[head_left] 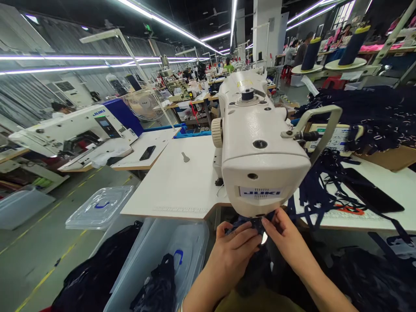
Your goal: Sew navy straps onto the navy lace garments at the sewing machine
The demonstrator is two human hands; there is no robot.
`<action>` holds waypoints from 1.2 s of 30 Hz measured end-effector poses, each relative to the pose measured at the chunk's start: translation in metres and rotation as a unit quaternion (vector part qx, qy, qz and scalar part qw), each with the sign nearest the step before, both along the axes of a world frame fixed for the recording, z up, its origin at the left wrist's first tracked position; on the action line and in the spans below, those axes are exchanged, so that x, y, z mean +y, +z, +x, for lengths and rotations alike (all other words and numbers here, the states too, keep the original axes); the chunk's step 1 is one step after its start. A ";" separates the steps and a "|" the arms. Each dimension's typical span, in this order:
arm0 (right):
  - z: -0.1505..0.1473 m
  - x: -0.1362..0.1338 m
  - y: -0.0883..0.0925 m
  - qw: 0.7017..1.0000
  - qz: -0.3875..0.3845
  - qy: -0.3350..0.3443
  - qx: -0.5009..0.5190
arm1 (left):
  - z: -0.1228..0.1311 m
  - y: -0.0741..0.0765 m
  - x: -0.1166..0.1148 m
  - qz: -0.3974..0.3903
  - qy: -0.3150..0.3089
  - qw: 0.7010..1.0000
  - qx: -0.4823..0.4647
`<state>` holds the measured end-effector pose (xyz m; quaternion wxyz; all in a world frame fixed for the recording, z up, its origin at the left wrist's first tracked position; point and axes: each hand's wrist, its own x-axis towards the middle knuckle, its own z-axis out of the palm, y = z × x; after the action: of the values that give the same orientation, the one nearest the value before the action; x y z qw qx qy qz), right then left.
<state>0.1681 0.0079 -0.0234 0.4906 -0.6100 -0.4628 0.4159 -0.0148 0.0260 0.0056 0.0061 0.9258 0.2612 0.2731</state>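
A white sewing machine (pixel 260 143) stands on the white table (pixel 175 182) right in front of me. Under its head lies a piece of dark navy fabric (pixel 251 225). My left hand (pixel 232 249) rests on the fabric from the left, fingers curled and pressed onto it. My right hand (pixel 282 236) pinches the same fabric from the right, fingertips close to the needle area. The needle itself is hidden behind the machine head.
Navy straps (pixel 320 190) and a black phone (pixel 370 193) lie on the table at right, behind them a pile of dark garments (pixel 373 112). Clear plastic bins (pixel 152 255) with dark fabric stand at lower left. Another sewing machine (pixel 74 130) and other workers are further off.
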 end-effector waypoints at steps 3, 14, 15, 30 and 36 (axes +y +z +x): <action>0.000 -0.001 0.002 1.000 -0.006 0.001 -0.002 | -0.002 0.001 0.000 0.015 -0.005 0.999 0.029; 0.013 0.010 0.002 1.000 0.017 0.016 -0.009 | 0.006 0.006 -0.006 0.009 0.019 1.000 0.017; 0.015 0.013 0.000 1.000 0.015 0.019 -0.013 | 0.007 0.005 -0.007 0.010 0.026 0.999 0.016; 0.014 0.017 -0.008 0.998 -0.007 0.039 -0.047 | 0.001 0.005 -0.005 0.004 0.010 0.997 0.070; 0.023 0.033 0.000 0.988 0.029 0.043 -0.146 | 0.007 -0.002 -0.006 0.028 0.049 0.997 0.046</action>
<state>0.1906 0.0409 -0.0233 0.4171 -0.6294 -0.5672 0.3288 -0.0075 0.0200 0.0039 -0.0447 0.9235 0.2982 0.2373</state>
